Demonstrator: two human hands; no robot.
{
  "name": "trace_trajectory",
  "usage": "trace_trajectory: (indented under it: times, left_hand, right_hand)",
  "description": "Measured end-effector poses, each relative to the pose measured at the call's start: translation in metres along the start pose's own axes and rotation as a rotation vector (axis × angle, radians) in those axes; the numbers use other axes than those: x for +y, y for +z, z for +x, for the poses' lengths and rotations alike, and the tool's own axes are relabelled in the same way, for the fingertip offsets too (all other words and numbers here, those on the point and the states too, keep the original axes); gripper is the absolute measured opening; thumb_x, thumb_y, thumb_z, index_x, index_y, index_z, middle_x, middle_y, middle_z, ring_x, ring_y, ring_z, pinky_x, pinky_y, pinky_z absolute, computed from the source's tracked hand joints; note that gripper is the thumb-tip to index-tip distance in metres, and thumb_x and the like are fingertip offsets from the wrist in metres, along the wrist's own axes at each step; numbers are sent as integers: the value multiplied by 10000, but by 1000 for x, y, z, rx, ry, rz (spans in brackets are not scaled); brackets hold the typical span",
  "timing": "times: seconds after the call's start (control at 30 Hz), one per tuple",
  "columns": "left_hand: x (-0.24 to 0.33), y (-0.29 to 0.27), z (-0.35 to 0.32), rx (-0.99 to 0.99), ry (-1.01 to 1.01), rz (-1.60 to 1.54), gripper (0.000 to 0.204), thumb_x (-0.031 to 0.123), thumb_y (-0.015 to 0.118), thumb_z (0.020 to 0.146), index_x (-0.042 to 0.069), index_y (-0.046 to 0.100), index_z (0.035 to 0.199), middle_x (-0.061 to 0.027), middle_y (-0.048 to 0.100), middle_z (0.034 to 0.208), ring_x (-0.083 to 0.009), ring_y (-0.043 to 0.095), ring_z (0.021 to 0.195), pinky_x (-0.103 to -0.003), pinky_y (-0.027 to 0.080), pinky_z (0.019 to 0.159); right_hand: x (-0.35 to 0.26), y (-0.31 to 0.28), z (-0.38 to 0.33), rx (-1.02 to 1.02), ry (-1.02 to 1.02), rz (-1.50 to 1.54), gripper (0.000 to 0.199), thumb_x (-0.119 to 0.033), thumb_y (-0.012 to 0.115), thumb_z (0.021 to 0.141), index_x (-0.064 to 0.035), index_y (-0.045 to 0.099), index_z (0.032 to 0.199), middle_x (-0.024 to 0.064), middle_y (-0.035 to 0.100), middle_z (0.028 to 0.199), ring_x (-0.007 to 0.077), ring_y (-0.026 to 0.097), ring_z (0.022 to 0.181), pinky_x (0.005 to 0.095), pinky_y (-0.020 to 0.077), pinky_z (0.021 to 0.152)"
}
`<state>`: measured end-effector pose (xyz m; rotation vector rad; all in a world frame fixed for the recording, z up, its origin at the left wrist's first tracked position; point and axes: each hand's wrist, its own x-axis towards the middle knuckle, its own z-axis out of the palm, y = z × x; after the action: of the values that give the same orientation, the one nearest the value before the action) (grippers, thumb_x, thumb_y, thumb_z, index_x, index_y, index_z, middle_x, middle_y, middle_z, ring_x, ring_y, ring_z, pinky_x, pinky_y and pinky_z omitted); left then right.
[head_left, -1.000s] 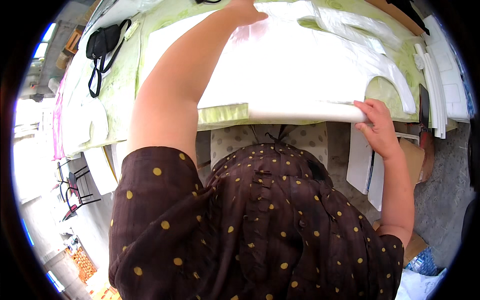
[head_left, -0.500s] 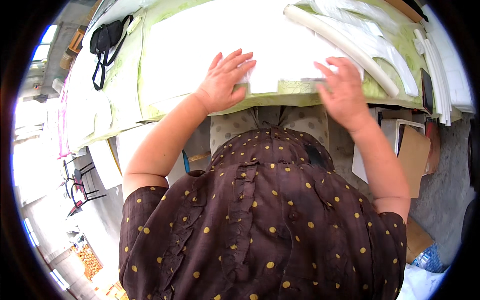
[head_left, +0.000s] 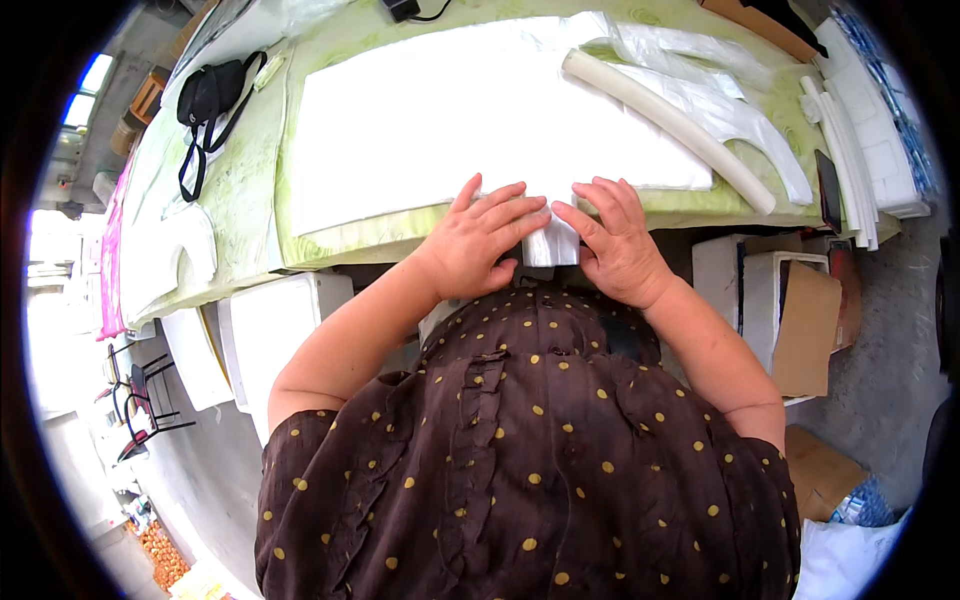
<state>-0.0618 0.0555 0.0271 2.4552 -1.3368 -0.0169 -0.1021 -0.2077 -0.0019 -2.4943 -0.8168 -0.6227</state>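
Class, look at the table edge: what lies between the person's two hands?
In the head view, a small white folded piece hangs over the edge between the left hand and right hand.

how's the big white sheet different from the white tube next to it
The white sheet lies flat and broad; the white tube is long, narrow and round. Both hands, left hand and right hand, press at the sheet's near edge, while the tube lies untouched, slanting across the table. Both are plain white.
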Motion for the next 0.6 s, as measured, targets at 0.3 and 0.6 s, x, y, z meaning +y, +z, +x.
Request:
trace_trajectory:
  times: [0.3, 0.6]
  left_hand:
    - [2, 5, 9, 190, -159, -28, 655, 116, 710, 797, 161, 544, 1429, -76, 477, 1504, -308, 430, 1409, -551, 297, 1181]
    - [-3, 13, 23, 237, -135, 35, 420, 129, 664, 856, 164, 675, 1274, -42, 603, 1338, -272, 532, 1279, -513, 346, 1133]
  right_hand:
    - [-7, -10, 13, 5, -47, 240, 301, -72, 770, 713, -178, 721, 990, 19, 634, 1163, 318, 537, 1180, 541, 382, 1086]
    - [2, -8, 30, -10, -19, 134, 569, -54, 756, 694, -154, 665, 1247, 73, 583, 1302, 339, 514, 1202, 475, 408, 1071]
